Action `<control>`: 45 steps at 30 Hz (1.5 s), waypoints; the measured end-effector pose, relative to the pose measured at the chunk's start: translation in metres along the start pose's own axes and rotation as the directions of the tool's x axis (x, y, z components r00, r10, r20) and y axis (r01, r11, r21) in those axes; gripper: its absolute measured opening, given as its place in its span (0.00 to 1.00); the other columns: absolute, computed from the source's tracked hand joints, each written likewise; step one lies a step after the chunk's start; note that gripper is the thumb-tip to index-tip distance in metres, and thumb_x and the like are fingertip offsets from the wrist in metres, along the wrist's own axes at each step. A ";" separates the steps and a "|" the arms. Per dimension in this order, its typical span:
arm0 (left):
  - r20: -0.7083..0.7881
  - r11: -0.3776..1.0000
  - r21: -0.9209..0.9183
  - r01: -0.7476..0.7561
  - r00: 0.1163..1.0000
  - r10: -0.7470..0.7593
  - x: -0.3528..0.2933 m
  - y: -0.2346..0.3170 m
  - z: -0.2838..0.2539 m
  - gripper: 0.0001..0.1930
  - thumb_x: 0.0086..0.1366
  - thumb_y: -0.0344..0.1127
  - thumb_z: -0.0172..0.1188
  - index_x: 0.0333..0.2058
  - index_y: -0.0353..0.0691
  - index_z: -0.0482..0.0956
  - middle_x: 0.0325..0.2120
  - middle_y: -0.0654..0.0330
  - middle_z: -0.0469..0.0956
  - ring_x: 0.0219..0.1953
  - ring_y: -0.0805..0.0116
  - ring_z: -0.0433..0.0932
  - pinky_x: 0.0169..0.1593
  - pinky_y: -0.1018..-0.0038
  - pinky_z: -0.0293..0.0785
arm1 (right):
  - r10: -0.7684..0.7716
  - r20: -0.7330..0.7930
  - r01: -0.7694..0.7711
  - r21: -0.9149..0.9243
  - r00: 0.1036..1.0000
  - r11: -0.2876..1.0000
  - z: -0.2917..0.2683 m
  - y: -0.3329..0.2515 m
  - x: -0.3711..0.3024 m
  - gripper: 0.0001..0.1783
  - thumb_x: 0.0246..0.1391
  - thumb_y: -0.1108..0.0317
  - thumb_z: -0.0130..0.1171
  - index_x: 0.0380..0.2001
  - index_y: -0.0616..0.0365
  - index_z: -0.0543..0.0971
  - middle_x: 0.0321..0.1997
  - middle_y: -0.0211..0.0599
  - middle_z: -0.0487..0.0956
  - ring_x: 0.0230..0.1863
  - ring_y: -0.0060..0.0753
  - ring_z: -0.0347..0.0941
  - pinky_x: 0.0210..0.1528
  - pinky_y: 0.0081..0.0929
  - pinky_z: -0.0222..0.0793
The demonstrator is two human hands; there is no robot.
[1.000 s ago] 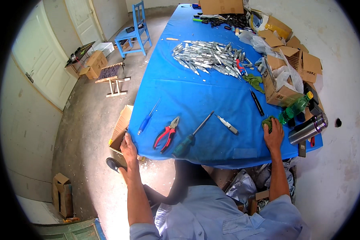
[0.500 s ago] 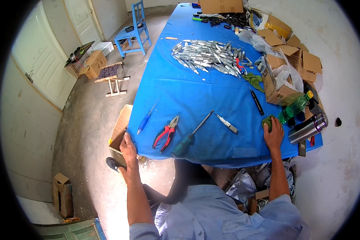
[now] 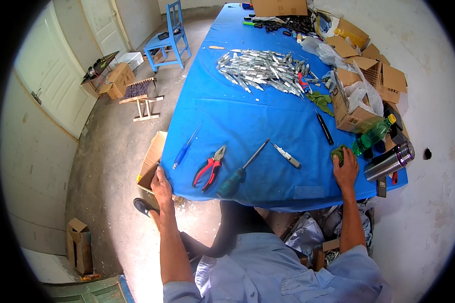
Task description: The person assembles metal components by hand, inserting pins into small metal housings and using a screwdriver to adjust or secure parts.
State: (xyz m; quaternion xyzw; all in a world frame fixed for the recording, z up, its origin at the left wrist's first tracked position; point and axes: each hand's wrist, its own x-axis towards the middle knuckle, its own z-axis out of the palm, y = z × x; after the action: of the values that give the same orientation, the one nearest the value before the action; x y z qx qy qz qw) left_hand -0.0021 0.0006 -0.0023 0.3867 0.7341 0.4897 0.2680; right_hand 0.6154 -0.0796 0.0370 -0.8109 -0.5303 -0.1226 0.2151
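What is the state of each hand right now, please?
Left hand: by the table; open or closed cannot be told.
Right hand: on green cloth, grip unclear.

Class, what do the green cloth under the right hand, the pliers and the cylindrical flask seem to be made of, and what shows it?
Green cloth: soft, matt fabric, judging by its crumpled folds; fibre unclear.
Pliers: grey metal head, probably steel, by its dull shine; red-and-black grips, likely plastic or rubber.
Flask: silvery metal, perhaps stainless steel, by its bright streaked highlights.
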 end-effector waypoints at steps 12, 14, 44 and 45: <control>-0.109 0.996 -0.010 -0.089 0.990 0.087 0.000 -0.005 0.006 0.36 0.77 0.61 0.47 0.37 0.24 0.81 0.26 0.54 0.77 0.33 0.66 0.71 0.42 0.64 0.72 | 0.026 0.031 -0.026 -0.002 0.999 1.000 -0.002 -0.003 0.001 0.32 0.65 0.49 0.56 0.65 0.56 0.73 0.71 0.46 0.68 0.72 0.55 0.61 0.73 0.54 0.50; -0.074 0.998 -0.010 -0.056 0.996 0.055 0.000 -0.003 0.005 0.36 0.77 0.62 0.47 0.42 0.25 0.81 0.32 0.50 0.79 0.38 0.62 0.74 0.47 0.63 0.72 | 0.027 0.030 -0.027 -0.002 0.999 1.000 -0.002 -0.003 0.001 0.32 0.65 0.49 0.56 0.65 0.56 0.73 0.71 0.46 0.69 0.72 0.55 0.61 0.73 0.54 0.50; -0.019 0.999 0.034 0.025 1.000 -0.024 -0.003 0.004 0.000 0.38 0.76 0.65 0.45 0.51 0.28 0.82 0.42 0.41 0.84 0.48 0.52 0.81 0.56 0.59 0.73 | 0.020 0.000 -0.020 -0.011 1.000 1.000 -0.002 -0.003 0.000 0.32 0.64 0.49 0.57 0.64 0.57 0.75 0.70 0.47 0.70 0.71 0.55 0.63 0.72 0.54 0.52; -0.019 0.999 0.034 0.028 0.999 -0.027 -0.004 0.005 0.000 0.38 0.76 0.65 0.45 0.51 0.28 0.82 0.43 0.41 0.84 0.49 0.52 0.81 0.57 0.59 0.73 | 0.022 0.004 -0.022 -0.009 1.000 1.000 -0.002 -0.003 0.000 0.32 0.64 0.49 0.57 0.64 0.57 0.75 0.70 0.47 0.70 0.71 0.55 0.63 0.73 0.54 0.52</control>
State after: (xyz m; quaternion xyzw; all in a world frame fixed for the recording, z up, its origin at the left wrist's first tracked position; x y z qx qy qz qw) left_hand 0.0009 -0.0015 0.0021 0.3763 0.7501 0.4770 0.2612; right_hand 0.6128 -0.0791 0.0393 -0.8177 -0.5214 -0.1212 0.2117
